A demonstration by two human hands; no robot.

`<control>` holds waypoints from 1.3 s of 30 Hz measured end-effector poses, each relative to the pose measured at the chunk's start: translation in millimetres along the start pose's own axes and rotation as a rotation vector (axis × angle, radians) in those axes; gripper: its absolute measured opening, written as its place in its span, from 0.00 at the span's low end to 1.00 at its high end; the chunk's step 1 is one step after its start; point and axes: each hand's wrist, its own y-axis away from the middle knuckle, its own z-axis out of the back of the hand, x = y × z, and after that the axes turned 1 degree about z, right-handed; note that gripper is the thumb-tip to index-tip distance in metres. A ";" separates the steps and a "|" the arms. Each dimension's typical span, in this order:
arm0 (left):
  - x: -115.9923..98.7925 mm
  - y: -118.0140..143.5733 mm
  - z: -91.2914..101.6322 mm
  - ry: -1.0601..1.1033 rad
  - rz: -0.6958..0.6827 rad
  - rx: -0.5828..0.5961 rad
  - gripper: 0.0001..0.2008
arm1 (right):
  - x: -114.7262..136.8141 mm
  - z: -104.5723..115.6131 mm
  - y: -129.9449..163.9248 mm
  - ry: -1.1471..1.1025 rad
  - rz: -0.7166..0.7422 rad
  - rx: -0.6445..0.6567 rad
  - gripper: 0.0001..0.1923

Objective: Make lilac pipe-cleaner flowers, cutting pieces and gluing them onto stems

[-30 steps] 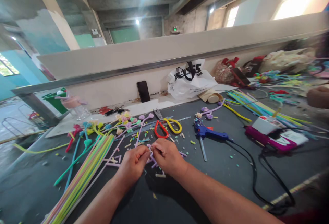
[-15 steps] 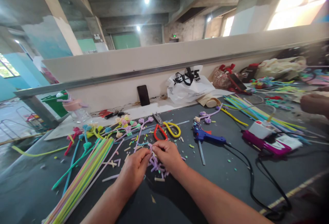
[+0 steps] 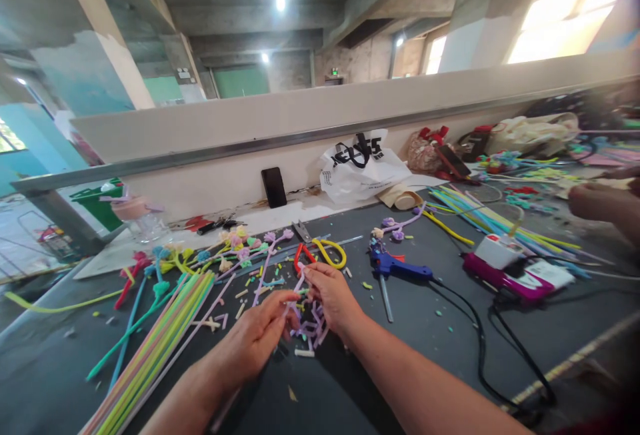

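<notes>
My right hand (image 3: 333,296) pinches the tip of a light purple pipe cleaner (image 3: 301,282) between thumb and fingers. Just below and to the left, my left hand (image 3: 257,332) has its fingers closed round the same purple strand; its fingertips are slightly blurred. A purple stem end also shows under my left forearm. Beneath both hands lies a pile of short cut purple pipe cleaner pieces (image 3: 314,328). Beyond them are scissors (image 3: 330,253) with red and yellow handles, blades pointing away. Small coloured snippets are scattered around.
At left lie a bundle of long pipe cleaners (image 3: 155,348) and several pipe-cleaner flowers (image 3: 245,242). A blue glue gun (image 3: 403,267) is at right, its cord trailing toward me. Behind it sits a purple power strip (image 3: 510,278). A phone (image 3: 274,187) leans on the partition. Another person's hand (image 3: 600,205) is far right.
My right hand has lifted slightly, and my left hand has moved a little down and left, so the hands are farther apart with the purple strand showing between them. The view has shifted slightly.
</notes>
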 end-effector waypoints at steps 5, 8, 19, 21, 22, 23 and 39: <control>-16.5 9.8 19.5 0.099 -0.105 0.134 0.18 | 1.7 2.8 -0.9 0.069 0.008 0.033 0.08; -19.0 13.7 25.0 0.044 -0.144 0.023 0.15 | 2.7 2.3 2.0 0.170 0.034 0.120 0.06; -7.2 -5.5 15.3 0.573 0.212 -0.408 0.23 | 17.2 -9.7 31.9 0.562 0.504 0.847 0.09; -4.4 -8.8 12.2 0.638 0.238 -0.389 0.32 | 17.4 -10.8 34.1 0.526 0.507 0.881 0.09; -1.9 -10.0 10.6 0.658 0.246 -0.374 0.34 | 17.7 -11.2 34.9 0.507 0.495 0.897 0.09; 1.2 -10.8 8.9 0.671 0.254 -0.354 0.33 | 18.2 -11.3 35.4 0.483 0.472 0.906 0.10; 28.5 -14.1 13.8 -0.093 -0.056 -0.435 0.06 | 14.1 -4.3 28.5 -0.270 -0.108 0.578 0.11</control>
